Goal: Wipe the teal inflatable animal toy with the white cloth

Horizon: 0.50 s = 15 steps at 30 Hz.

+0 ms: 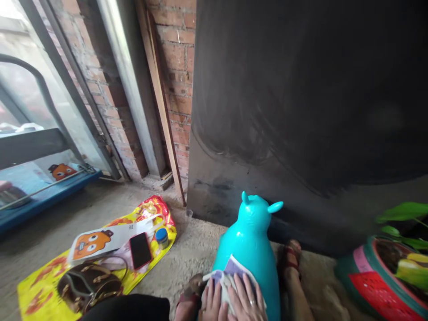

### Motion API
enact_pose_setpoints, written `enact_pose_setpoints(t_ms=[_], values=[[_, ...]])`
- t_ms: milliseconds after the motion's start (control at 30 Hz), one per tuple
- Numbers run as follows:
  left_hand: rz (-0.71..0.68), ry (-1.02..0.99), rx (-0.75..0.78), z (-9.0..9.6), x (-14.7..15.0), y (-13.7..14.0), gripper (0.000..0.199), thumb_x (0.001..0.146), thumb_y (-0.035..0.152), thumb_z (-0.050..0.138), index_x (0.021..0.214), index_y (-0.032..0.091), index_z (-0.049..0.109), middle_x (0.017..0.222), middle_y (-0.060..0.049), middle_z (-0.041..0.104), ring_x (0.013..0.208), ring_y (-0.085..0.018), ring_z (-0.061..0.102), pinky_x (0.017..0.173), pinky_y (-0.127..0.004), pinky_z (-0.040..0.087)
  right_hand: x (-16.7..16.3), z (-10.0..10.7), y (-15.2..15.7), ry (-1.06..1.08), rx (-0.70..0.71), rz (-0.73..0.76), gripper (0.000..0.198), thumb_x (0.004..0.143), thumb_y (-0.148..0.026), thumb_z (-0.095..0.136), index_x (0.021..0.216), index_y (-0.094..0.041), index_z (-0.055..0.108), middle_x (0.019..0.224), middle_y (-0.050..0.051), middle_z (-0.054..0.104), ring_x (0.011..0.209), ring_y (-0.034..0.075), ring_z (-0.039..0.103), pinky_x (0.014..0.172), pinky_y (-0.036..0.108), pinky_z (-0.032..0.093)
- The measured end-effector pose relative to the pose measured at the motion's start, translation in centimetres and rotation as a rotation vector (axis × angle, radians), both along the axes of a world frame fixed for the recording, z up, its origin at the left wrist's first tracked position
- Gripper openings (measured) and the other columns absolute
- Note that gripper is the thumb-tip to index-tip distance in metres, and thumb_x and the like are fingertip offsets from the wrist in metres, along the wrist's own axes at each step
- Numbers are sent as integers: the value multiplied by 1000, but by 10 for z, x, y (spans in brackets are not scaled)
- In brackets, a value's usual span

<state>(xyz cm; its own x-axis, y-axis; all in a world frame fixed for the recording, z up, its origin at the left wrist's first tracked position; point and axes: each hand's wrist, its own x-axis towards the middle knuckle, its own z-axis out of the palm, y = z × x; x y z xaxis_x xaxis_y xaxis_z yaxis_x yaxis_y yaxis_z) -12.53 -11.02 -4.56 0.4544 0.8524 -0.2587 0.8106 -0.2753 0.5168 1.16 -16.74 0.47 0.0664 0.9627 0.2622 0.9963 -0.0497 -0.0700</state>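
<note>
A turquoise inflatable animal toy (pixel 249 240) with two small ears stands on the concrete floor in front of me, between my feet. Both hands press a white and purple cloth (pixel 230 271) against its back. My left hand (pixel 211 302) lies flat on the cloth's left part. My right hand (pixel 246 299), with a ring on one finger, lies flat on the cloth beside it. A sandalled foot (pixel 291 257) rests to the toy's right.
A yellow and red plastic bag (pixel 60 276) lies on the floor at left, bearing a phone (pixel 140 250), a small blue-capped jar (pixel 162 236), a brown handbag (pixel 87 285) and an orange cartoon card (pixel 96 240). A dark panel (pixel 307 111) leans ahead. A potted plant (pixel 394 267) stands at right.
</note>
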Motion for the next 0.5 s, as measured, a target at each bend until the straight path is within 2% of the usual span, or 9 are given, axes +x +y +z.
enact_pose_setpoints(t_ms=[67, 133, 200, 267, 367, 433, 500], values=[[35, 1, -94, 8, 8, 22, 56, 93, 34, 31, 145, 14, 35, 155, -5, 29, 147, -23, 20, 123, -41, 21, 12, 17, 30, 36, -47, 72, 55, 91, -52, 45, 143, -42, 31, 150, -4, 29, 136, 33, 41, 108, 60, 39], [63, -17, -148, 17, 18, 44, 57, 95, 29, 24, 149, 13, 24, 159, -6, 18, 148, -19, 13, 122, -37, 21, 19, 36, 62, 96, -103, 41, 60, 93, -51, 41, 147, -39, 19, 155, -5, 17, 143, 31, 29, 114, 61, 31], [52, -27, -142, 24, 28, 63, 55, 94, 22, 21, 148, 15, 28, 159, -6, 16, 148, -18, 13, 122, -36, 21, 21, 51, 90, 161, -135, 1, 59, 94, -49, 40, 147, -38, 18, 157, -7, 13, 146, 29, 20, 119, 60, 20], [10, -13, -117, 28, 34, 75, 55, 91, 15, 23, 144, 16, 38, 158, -7, 21, 147, -19, 16, 122, -38, 22, 20, 60, 109, 205, -134, 1, 58, 94, -48, 40, 147, -37, 19, 157, -8, 14, 148, 27, 15, 122, 57, 12], [-26, -12, -73, 25, 34, 77, 56, 89, 11, 25, 142, 16, 42, 155, -8, 25, 147, -20, 19, 122, -41, 23, 20, 56, 114, 184, -72, -6, 58, 93, -44, 42, 147, -36, 22, 157, -9, 19, 147, 25, 18, 122, 52, 11], [-17, -18, -20, 19, 29, 66, 54, 90, 13, 25, 141, 18, 43, 154, -7, 27, 146, -20, 22, 120, -39, 27, 21, 42, 100, 88, 26, -24, 56, 91, -39, 44, 145, -36, 32, 154, -9, 28, 143, 25, 28, 120, 50, 19], [29, -27, 81, 11, 22, 48, 51, 92, 18, 28, 140, 20, 45, 151, -5, 35, 142, -19, 32, 114, -36, 38, 20, 20, 71, -52, 166, -31, 52, 87, -34, 46, 139, -34, 45, 150, -6, 38, 136, 27, 40, 112, 49, 30]])
